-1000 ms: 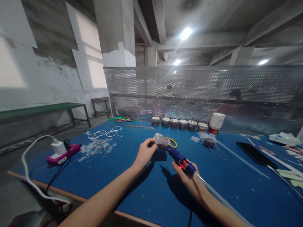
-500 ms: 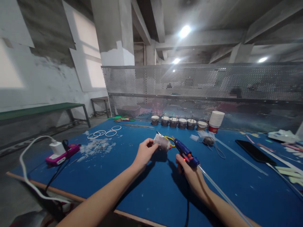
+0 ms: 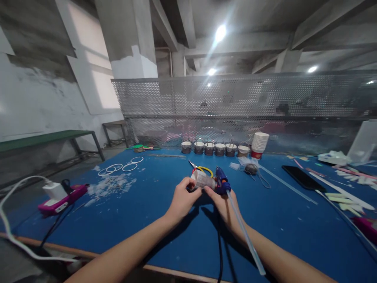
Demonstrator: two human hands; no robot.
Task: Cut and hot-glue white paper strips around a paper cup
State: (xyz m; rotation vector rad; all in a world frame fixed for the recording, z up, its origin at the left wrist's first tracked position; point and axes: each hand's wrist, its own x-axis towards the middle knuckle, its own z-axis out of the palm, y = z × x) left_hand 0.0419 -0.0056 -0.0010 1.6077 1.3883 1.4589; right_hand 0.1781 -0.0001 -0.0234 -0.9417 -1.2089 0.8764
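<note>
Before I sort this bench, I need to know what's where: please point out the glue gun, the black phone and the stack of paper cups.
Glue gun (image 3: 223,182): head view, on its blue body.
Black phone (image 3: 303,178): head view, mid-screen.
Stack of paper cups (image 3: 259,142): head view, white sides.

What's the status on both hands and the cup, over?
Left hand gripping the cup near its open end. Right hand holding the glue gun, thumb close to the cup. Yellow-handled scissors just beyond, apparently not blocking.
</note>
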